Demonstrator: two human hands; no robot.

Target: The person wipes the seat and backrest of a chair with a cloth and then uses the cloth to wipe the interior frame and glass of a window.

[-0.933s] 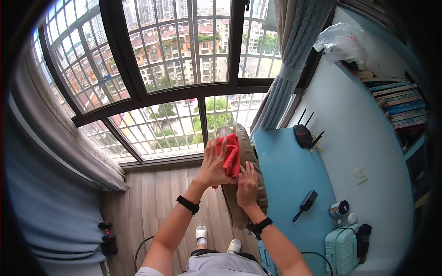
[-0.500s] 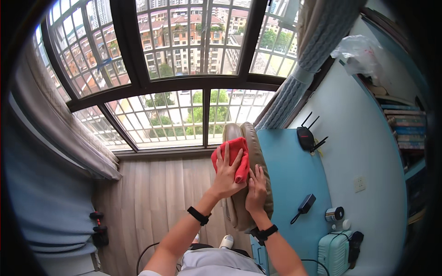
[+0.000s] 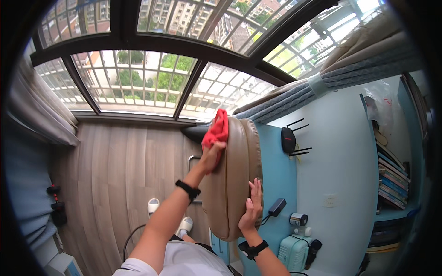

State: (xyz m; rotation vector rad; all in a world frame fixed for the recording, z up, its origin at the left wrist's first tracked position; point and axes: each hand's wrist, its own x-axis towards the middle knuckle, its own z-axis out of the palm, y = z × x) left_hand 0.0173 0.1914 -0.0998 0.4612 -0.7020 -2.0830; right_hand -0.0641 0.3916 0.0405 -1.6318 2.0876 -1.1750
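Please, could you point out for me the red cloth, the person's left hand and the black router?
Red cloth (image 3: 217,130), head view: its bunched upper part.
Left hand (image 3: 211,157), head view: its middle.
Black router (image 3: 288,140), head view: its body.

Left grip (image 3: 212,156) partly behind red cloth (image 3: 218,129)

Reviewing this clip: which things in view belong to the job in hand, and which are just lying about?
In use:
- red cloth, held in the left hand
- brown padded cushion, the right hand against it

Lying about:
- black router
- small dark box
- turquoise case
- books
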